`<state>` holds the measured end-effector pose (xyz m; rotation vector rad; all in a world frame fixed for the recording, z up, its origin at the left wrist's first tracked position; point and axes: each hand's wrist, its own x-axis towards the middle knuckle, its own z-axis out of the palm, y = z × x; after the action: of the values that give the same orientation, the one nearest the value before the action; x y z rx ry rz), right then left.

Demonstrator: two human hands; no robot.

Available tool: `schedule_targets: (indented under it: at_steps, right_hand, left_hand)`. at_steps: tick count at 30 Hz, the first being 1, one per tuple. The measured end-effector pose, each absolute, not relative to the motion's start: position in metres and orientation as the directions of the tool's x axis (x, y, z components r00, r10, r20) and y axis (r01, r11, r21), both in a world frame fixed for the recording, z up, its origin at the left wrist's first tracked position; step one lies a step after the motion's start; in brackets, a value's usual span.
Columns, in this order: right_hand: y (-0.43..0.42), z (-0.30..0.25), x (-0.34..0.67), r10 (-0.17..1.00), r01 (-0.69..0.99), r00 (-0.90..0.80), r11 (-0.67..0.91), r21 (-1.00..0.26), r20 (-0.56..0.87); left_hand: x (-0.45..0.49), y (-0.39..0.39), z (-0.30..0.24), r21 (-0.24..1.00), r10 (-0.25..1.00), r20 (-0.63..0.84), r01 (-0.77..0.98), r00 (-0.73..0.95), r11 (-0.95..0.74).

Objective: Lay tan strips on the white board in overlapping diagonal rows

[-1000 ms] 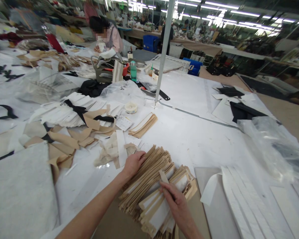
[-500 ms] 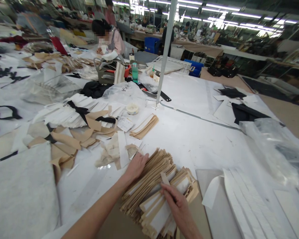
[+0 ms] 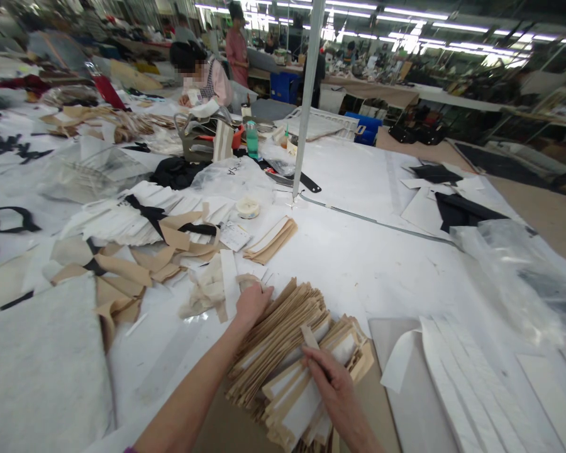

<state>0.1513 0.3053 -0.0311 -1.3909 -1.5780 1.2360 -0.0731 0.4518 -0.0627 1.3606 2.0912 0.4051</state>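
Two rows of folded tan fabric strips stand side by side in front of me. My left hand (image 3: 253, 302) is at the far left end of the longer row (image 3: 283, 340), with its fingers curled together. Whatever they pinch, if anything, is hidden. Just beyond it lies a beige fabric scrap (image 3: 249, 281). Over the right row (image 3: 295, 402), whose strips have white facing, my right hand (image 3: 330, 384) pinches a small light strip (image 3: 309, 336) between thumb and fingers.
White strips (image 3: 462, 384) lie to the right beside a grey board (image 3: 382, 333). Leftward are tan scraps (image 3: 127, 267), a tape roll (image 3: 248, 207) and a small tan bundle (image 3: 271, 240). A metal pole (image 3: 306, 100) rises from the table. A co-worker (image 3: 207, 78) sits beyond.
My left hand has shifted slightly up and left, off the top of the strips, and its fingers have curled in. My right hand keeps its pinch on the light strip.
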Motion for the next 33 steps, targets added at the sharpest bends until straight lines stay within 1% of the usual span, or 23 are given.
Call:
schedule_targets:
  at_steps: [2, 5, 8, 11, 14, 16, 18, 20, 22, 24, 26, 28, 31, 33]
  right_hand:
    - [0.306, -0.031, 0.151, 0.980, 0.313, -0.182, -0.023, -0.950, -0.084]
    - [0.306, -0.029, 0.151, 0.984, 0.277, -0.165, -0.023, -0.961, -0.071]
    - [0.304, -0.027, 0.151, 0.989, 0.224, -0.135, -0.026, -0.974, -0.058]
    - [0.301, -0.025, 0.151, 0.994, 0.188, -0.096, -0.029, -0.982, -0.048]
    - [0.298, -0.022, 0.149, 0.997, 0.187, -0.073, -0.027, -0.982, -0.041]
    - [0.298, -0.018, 0.147, 0.998, 0.196, -0.060, -0.021, -0.980, -0.034]
    - [0.298, -0.013, 0.145, 0.999, 0.196, -0.045, -0.010, -0.981, -0.019]
    - [0.299, -0.008, 0.142, 1.000, 0.191, -0.031, 0.009, -0.982, 0.003]
    - [0.301, -0.005, 0.139, 0.999, 0.194, -0.031, 0.036, -0.980, 0.030]
    - [0.305, -0.002, 0.135, 0.997, 0.212, -0.048, 0.063, -0.975, 0.054]
    - [0.311, -0.001, 0.130, 0.995, 0.240, -0.063, 0.089, -0.967, 0.075]
    - [0.317, 0.002, 0.126, 0.992, 0.279, -0.073, 0.117, -0.953, 0.100]
    - [0.326, 0.006, 0.120, 0.986, 0.341, -0.101, 0.162, -0.926, 0.136]
    - [0.330, 0.007, 0.117, 0.979, 0.357, -0.126, 0.195, -0.913, 0.159]
  left_hand:
    - [-0.074, 0.453, -0.059, 0.571, 0.915, -0.301, 0.718, -0.268, 0.398]
    - [-0.074, 0.448, -0.051, 0.660, 0.957, -0.216, 0.693, -0.193, 0.289]
    - [-0.074, 0.437, -0.042, 0.767, 0.986, -0.136, 0.619, -0.096, 0.166]
    - [-0.072, 0.423, -0.034, 0.845, 0.993, -0.117, 0.524, -0.007, 0.103]
    - [-0.066, 0.409, -0.023, 0.890, 0.991, -0.097, 0.455, 0.095, 0.044]
    - [-0.062, 0.402, -0.014, 0.899, 0.985, -0.081, 0.438, 0.153, 0.006]
    - [-0.058, 0.395, -0.006, 0.889, 0.971, -0.040, 0.452, 0.237, -0.074]
    - [-0.055, 0.390, 0.000, 0.861, 0.936, 0.038, 0.464, 0.350, -0.209]
    - [-0.053, 0.386, 0.003, 0.808, 0.887, 0.117, 0.477, 0.447, -0.347]
    - [-0.052, 0.382, 0.003, 0.733, 0.856, 0.160, 0.522, 0.491, -0.436]
    - [-0.052, 0.378, 0.002, 0.651, 0.830, 0.191, 0.565, 0.523, -0.506]
    - [-0.052, 0.376, 0.005, 0.600, 0.793, 0.238, 0.557, 0.561, -0.575]
    - [-0.053, 0.374, 0.014, 0.592, 0.752, 0.294, 0.505, 0.590, -0.628]
    - [-0.054, 0.373, 0.021, 0.613, 0.754, 0.286, 0.492, 0.591, -0.619]
